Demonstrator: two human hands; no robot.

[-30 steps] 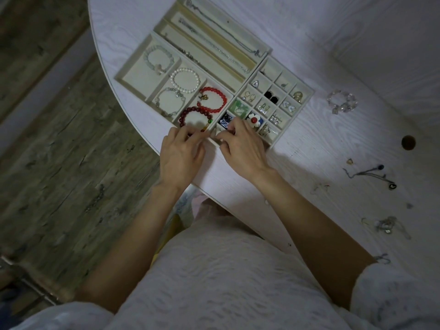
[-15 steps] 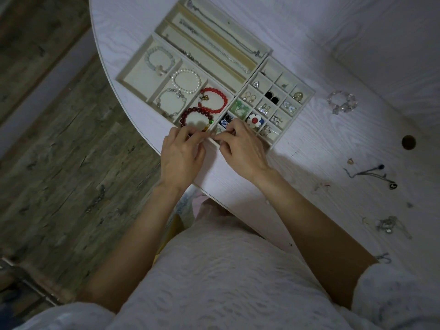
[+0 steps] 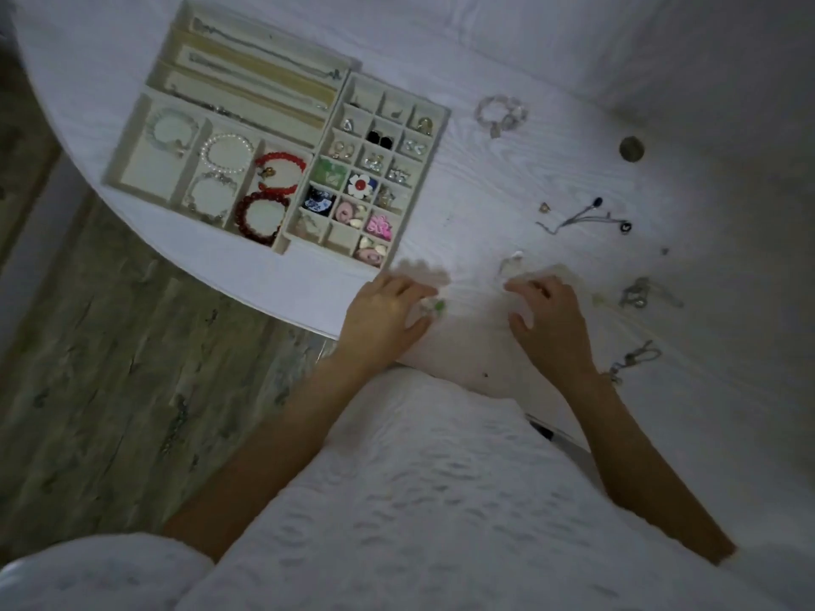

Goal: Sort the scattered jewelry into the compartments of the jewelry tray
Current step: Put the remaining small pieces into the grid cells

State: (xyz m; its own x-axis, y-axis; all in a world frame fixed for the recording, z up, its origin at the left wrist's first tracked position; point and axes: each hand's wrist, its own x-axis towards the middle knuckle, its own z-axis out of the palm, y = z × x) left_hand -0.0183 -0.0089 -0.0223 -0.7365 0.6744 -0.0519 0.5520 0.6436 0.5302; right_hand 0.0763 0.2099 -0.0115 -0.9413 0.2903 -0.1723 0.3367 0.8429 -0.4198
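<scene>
Resting near the desk's [image 3: 507,178] front edge, both hands sit just outside the jewelry tray [image 3: 441,125], off its near right corner. The left hand [image 3: 381,313] lies palm down, its fingers [image 3: 408,287] loosely bent and spread; a small pale piece with a green bit [image 3: 434,307] shows at the fingertips, between forefinger and thumb, though blur hides whether it is pinched or merely touched. The right hand [image 3: 549,319], farther from the tray, hovers or rests palm down with fingers [image 3: 527,287] relaxed and slightly apart, holding nothing that can be made out; a small pale item [image 3: 511,263] lies just beyond its fingertips.

Inside the tray, a dark red bead bracelet [image 3: 260,216] and a brighter red bracelet [image 3: 280,172] share one compartment, a pearl bracelet [image 3: 227,152] sits in the compartment beside them, and a red-centred flower piece [image 3: 360,185] fills one small square cell.

Loose jewelry lies well away from the tray: a clear bead bracelet [image 3: 500,112] beyond its right side, a thin chain with dark ends [image 3: 582,218] farther out, and a silvery tangle [image 3: 639,293] past the right hand.
</scene>
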